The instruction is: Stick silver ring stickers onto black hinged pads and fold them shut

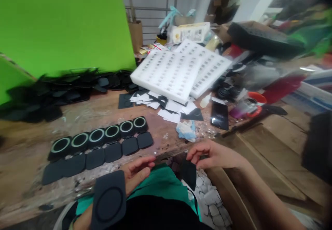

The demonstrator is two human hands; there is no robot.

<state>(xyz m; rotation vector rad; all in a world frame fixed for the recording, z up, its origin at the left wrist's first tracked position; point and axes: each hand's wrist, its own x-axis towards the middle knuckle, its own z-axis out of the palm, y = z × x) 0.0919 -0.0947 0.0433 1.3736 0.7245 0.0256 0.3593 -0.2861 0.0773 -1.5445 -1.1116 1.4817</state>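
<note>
At nine o'clock on the wooden bench (31, 143), against the green backdrop (64, 22), lies a loose heap of black pads (52, 91) — matte, thin, rounded squares, blurred in this view.

Below it, towards seven o'clock, a laid-out row of ringed black discs (98, 136) runs diagonally, each with a pale circular band, and each has a plain black flap (103, 154) just beside it on the near side. The even spacing suggests that they are set out in order for counting or handling.

At six o'clock the left hand (135, 174) rests on the lap and supports a black square pad (109, 200) embossed with a circle, fingers curled at its upper edge, face up.

Just right of centre, the right hand (212, 155) pinches a small black piece (189, 173) by its top edge between thumb and fingertips, so that it hangs free above a box of pale scraps (210, 199).

At twelve to one o'clock, two white foam trays (176, 71) with rows of slots lean over scattered white paper slips (168, 110). A glossy black phone (220, 116) lies flat at two o'clock — clutter beyond is too blurred to identify.
</note>
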